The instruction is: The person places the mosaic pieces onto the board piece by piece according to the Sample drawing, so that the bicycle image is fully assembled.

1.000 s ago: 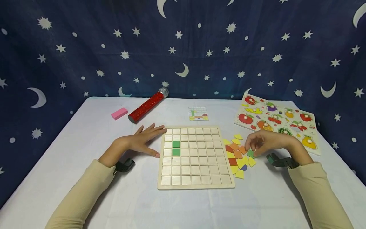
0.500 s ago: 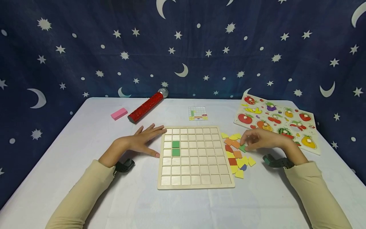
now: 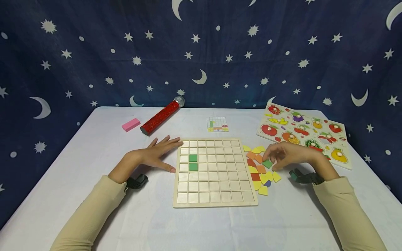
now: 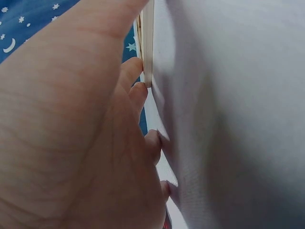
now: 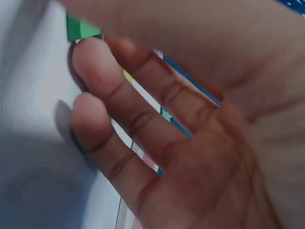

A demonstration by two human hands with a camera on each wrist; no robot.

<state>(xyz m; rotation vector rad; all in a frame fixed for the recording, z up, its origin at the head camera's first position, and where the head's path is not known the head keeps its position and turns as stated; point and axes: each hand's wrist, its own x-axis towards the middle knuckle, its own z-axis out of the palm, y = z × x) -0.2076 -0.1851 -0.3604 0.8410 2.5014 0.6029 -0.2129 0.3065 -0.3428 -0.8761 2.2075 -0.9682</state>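
My left hand (image 3: 154, 155) lies spread at the left edge of a pale wooden grid board (image 3: 216, 205), fingertips and thumb touching its rim. In the left wrist view, the fingers (image 4: 138, 95) are seen beside the board's edge (image 4: 148, 43). Two green square tiles (image 3: 193, 162) sit one above the other in the board's second column. At the right, my right hand (image 3: 290, 153) has its fingers curled round a loose green tile (image 3: 267, 164), between fingertips and thumb. Part of that green tile (image 5: 81, 27) shows past the fingertips in the right wrist view; the thumb's contact is hidden there.
Yellow, orange, red and blue pieces (image 3: 260, 169) lie loosely along the board's right side. A small pattern card (image 3: 217, 124) is behind the board. Fruit puzzle boards (image 3: 304, 129) lie at back right; a red microphone (image 3: 161, 116) and pink block (image 3: 131, 124) at back left.
My right hand has moved left with the green tile, closer to the board, and the tile has turned and shows more now. Some orange and yellow pieces shifted. My left hand stays put.
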